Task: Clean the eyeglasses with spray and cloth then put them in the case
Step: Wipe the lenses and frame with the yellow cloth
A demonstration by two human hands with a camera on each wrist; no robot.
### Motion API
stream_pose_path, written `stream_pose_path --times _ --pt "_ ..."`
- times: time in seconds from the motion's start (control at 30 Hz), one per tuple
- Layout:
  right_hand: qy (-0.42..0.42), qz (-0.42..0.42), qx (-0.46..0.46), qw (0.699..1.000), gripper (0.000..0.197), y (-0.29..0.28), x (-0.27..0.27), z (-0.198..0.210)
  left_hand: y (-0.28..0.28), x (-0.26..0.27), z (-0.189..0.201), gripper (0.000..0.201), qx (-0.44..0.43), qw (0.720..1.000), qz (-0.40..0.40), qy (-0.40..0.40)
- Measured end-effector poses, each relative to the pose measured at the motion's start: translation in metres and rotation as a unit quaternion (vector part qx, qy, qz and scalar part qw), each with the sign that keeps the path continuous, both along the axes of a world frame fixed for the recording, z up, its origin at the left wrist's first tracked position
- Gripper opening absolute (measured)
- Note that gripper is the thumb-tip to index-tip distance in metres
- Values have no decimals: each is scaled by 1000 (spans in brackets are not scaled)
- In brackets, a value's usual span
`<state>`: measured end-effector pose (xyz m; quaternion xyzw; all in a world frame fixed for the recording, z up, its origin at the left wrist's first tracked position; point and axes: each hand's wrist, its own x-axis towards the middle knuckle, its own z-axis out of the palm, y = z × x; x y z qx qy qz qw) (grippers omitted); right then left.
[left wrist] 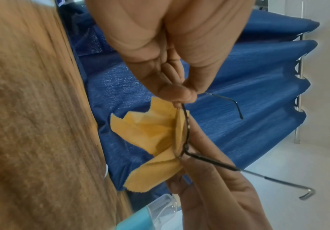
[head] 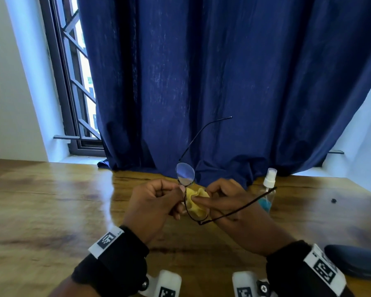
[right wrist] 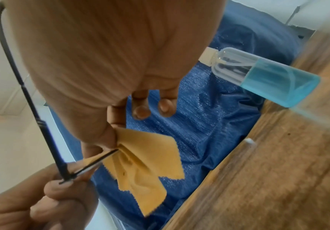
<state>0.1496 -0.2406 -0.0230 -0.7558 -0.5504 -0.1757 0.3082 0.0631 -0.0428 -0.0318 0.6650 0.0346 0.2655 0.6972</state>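
Both hands meet above the middle of the worktop (head: 51,200), the left hand (head: 154,202) and right hand (head: 229,202) holding the eyeglasses (head: 185,174) and cloth (head: 196,202) between them. The spray bottle (head: 267,189) stands behind the right hand, before the curtain (head: 223,71). The case (head: 356,262) lies at the near right.

Both hands raised at lower centre of head view, wrists in black bands. Left hand (head: 156,202) left of centre, thumb and fingers pinching eyeglasses (head: 185,175) frame. Right hand (head: 229,202) right of centre, fingers pinching yellow cloth (head: 196,203) against lens.
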Motion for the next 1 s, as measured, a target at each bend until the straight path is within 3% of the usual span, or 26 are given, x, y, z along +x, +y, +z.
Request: stream_pose_path --times 0.13,0.37,0.57,0.77,1.0 --pt "-16 2 -50 999 44 -2 -1 2 -5 -1 -3 12 -3 1000 -10 9" --pt "-5 -48 -58 997 41 -5 4 2 10 4 -1 15 1 1000 20 -14" --pt "24 -49 -106 993 60 -3 4 0 10 5 -5 15 -16 1000 17 -13" --pt "38 -29 -147 988 65 -2 0 3 10 6 -7 14 -25 1000 10 -9" --pt "27 -30 -142 989 83 -2 1 -2 6 5 -8 15 -12 1000 -14 3"
